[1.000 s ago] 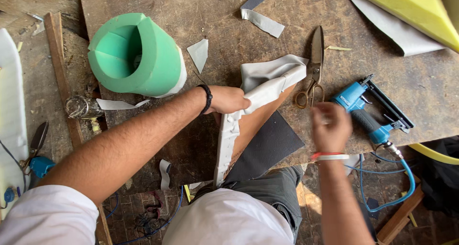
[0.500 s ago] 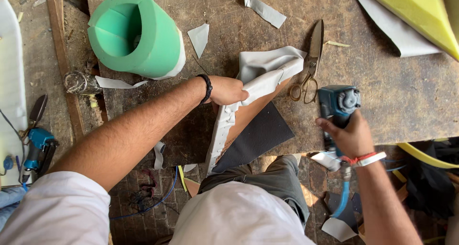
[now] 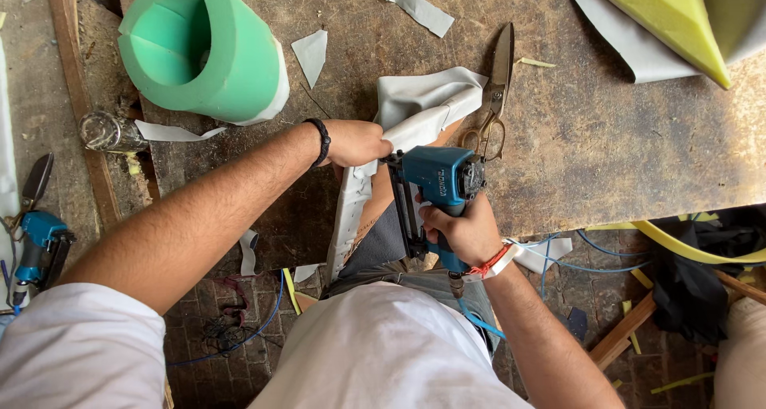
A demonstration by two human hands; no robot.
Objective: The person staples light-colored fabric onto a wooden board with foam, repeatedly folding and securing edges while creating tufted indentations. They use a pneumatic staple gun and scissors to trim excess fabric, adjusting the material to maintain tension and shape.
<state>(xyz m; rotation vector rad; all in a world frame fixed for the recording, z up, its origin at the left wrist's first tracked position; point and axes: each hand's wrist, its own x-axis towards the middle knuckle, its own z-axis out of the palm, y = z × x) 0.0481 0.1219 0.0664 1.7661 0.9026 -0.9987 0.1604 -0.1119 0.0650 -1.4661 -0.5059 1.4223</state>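
Blue pneumatic staple gun sits at the near edge of the worn wooden table, nose against the long wooden piece wrapped in pale grey vinyl. Right hand is clenched round the gun's handle, a red and white band at the wrist; a blue air hose runs down from the handle past the lap. Left hand, black wristband, grips the vinyl just beside the gun's nose, pressing the fold flat on the wood.

Risk, as a judgement: the left fingertips lie very near the firing line, so a slip of the nose or a skewed staple could catch them. If the vinyl is let slack it may be fastened with a wrinkle. The hose hanging by the knee could snag and pull the gun off line.

Just beyond the hands, old metal shears lie touching the loose bunched end of the vinyl. Grey offcuts are scattered further up.

Containers: the green foam cylinder at the far left is hollow and appears to hold nothing. A small clear jar lies on its side by it; contents cannot be made out.

Far right, a yellow foam wedge rests on grey sheet.
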